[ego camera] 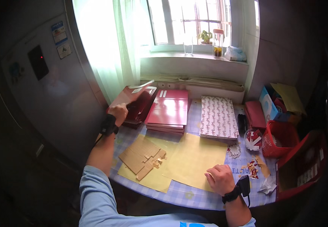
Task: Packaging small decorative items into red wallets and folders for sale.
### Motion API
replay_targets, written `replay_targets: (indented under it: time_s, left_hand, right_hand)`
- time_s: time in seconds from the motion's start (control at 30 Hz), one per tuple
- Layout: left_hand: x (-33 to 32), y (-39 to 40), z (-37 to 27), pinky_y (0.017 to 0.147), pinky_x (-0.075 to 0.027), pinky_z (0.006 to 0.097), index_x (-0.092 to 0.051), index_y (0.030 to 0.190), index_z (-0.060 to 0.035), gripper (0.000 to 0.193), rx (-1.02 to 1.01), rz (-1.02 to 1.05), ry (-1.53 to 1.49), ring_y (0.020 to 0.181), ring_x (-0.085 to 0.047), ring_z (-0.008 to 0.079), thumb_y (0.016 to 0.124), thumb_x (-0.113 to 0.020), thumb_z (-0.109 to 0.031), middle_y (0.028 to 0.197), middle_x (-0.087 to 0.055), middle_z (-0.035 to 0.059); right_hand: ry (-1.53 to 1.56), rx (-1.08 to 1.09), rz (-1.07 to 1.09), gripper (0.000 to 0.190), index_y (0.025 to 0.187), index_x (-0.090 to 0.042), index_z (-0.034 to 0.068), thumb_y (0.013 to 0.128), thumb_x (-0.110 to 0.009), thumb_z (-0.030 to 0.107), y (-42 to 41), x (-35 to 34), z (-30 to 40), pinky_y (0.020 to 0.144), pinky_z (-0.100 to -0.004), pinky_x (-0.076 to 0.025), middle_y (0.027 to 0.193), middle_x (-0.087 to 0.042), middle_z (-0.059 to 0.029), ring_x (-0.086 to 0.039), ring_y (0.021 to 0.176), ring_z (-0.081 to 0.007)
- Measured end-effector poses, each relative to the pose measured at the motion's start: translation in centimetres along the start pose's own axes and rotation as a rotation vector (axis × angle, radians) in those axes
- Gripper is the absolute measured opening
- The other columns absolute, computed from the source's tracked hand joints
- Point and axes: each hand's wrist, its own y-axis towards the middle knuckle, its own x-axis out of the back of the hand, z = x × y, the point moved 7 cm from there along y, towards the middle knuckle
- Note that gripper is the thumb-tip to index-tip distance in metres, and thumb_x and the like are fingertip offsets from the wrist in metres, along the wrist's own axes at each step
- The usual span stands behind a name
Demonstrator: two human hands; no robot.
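At the back left, my left hand (119,113) grips the near edge of a glossy red cardboard sheet (130,98), which is raised and tilted over a stack of dark red pieces (141,112). Beside that stack lies another pile of glossy red cardboard pieces (166,110). My right hand (220,177) rests with curled fingers on the near right part of a yellow paper sheet (195,159); whether it holds anything cannot be told. Left of it, cut brown cardboard pieces (141,156) lie on another yellow sheet (155,183).
Patterned white sheets (218,117) are stacked at the back. On the right stand a red plastic basket (280,139), a round container of scraps (253,140), a blue box (269,105) and an open red box (303,167). Paper scraps (252,168) and crumpled paper (267,185) lie nearby.
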Motion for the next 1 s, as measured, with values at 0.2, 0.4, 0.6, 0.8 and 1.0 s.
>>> replay_targets:
  time_s: [0.2,0.4,0.6,0.8,1.0]
  left_hand:
    - [11.7,-4.2,2.1,0.060,-0.055,0.0357,-0.063,0.105,-0.0007,0.023,0.476,-0.540,-0.784,0.064,-0.067,0.0235,0.097,-0.048,-0.017,0.075,-0.067,0.0140]
    - [9.1,-14.0,-12.5,0.076,-0.059,0.0329,-0.056,0.118,-0.0043,0.025,0.861,-0.426,-2.040,0.080,-0.070,0.0183,0.100,-0.044,-0.015,0.102,-0.069,0.0094]
    - [11.3,-20.2,-25.3,0.084,-0.057,0.0372,-0.054,0.118,-0.0021,0.024,0.906,-0.084,-2.327,0.092,-0.070,0.0241,0.100,-0.043,-0.014,0.106,-0.068,0.0128]
    - [13.0,-24.5,-30.6,0.100,-0.047,0.0485,-0.046,0.130,0.0031,0.040,0.555,0.935,-2.508,0.113,-0.060,0.0328,0.093,-0.053,-0.009,0.126,-0.056,0.0222]
    - [12.7,-23.3,-31.3,0.099,-0.048,0.0482,-0.032,0.139,0.0020,0.049,1.122,1.091,-2.800,0.115,-0.059,0.0323,0.095,-0.049,-0.012,0.130,-0.054,0.0194]
  right_hand:
    - [0.012,0.034,0.001,0.007,0.079,-0.066,0.007,0.075,-0.072,0.010,-0.3,0.4,0.8,0.066,-0.0391,-0.044,0.077,-0.064,-0.0086,-0.061,0.074,-0.0271]
    - [0.887,-0.301,0.201,0.029,0.115,-0.060,0.001,0.092,-0.061,0.019,-0.5,-1.6,2.9,0.079,-0.0305,-0.049,0.100,-0.065,-0.0112,-0.063,0.090,-0.0188]
    - [1.474,-0.513,-0.052,0.036,0.128,-0.045,-0.001,0.099,-0.053,0.018,-1.7,-4.1,4.4,0.091,-0.0308,-0.048,0.117,-0.059,-0.0104,-0.058,0.104,-0.0158]
    - [1.486,-0.703,-0.280,0.031,0.122,-0.054,-0.001,0.093,-0.053,0.011,-6.5,-0.9,-0.7,0.091,-0.0343,-0.049,0.113,-0.064,-0.0103,-0.063,0.102,-0.0190]
    - [1.572,-0.820,0.092,0.027,0.116,-0.056,0.002,0.090,-0.055,0.009,-9.1,2.2,-1.8,0.080,-0.0301,-0.053,0.100,-0.066,-0.0049,-0.065,0.088,-0.0134]
